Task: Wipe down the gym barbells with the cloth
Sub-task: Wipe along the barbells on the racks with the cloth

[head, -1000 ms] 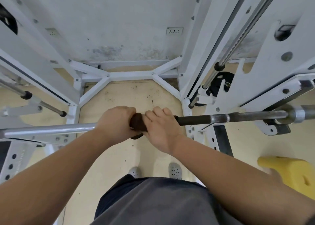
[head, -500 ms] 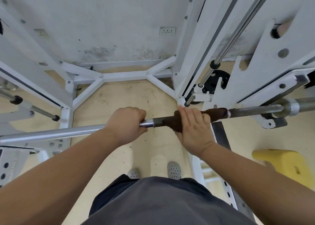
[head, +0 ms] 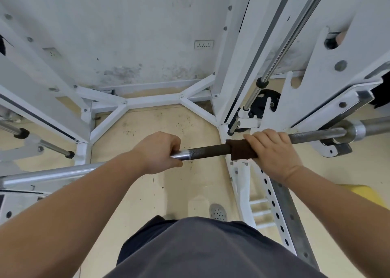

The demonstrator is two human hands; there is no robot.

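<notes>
Two-handed on the barbell (head: 206, 150). Grips the chrome stretch with the left hand (head: 157, 152), fingers curled under; clamps the brown cloth (head: 238, 150) round the shaft with the right hand (head: 274, 153) (thumb hidden). Leaves dark knurling bare between the hands. Spans the white rack (head: 135, 101), collar (head: 356, 130) further right.

The barbell (head: 206, 150) is metal: smooth glossy chrome at my left grip (head: 156, 151), dull rough knurling further right. The cloth (head: 240, 150) is matt, fuzzy fabric. The rack (head: 152, 100) is white-painted metal; the floor (head: 168, 193) matt, scuffed.
</notes>
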